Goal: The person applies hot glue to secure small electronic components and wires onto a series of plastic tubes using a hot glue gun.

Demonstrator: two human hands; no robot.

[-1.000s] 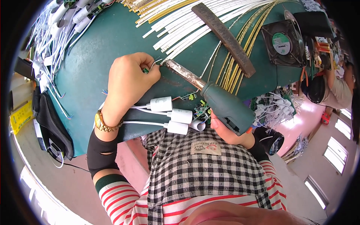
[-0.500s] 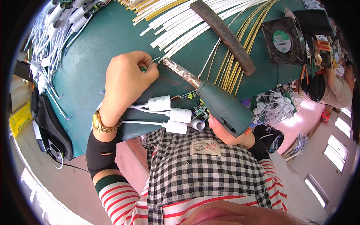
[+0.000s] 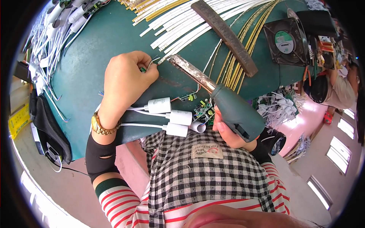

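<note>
The dark green desk (image 3: 99, 49) fills the view, carrying a fan of long white and yellow strips (image 3: 182, 19) under a dark flat metal bar (image 3: 224, 36) and a square black cooling fan (image 3: 285, 40). The right hand (image 3: 228, 133) has its grip wrapped around the green-handled soldering iron (image 3: 213, 95), tip up by the left. The left hand (image 3: 123, 81) pinches a thin bent wire (image 3: 152, 62) just beside that tip, with three white cylindrical caps (image 3: 171, 116) near the wrist.

Round green-white label (image 3: 285, 39) on the fan's (image 3: 274, 50) hub.
</note>
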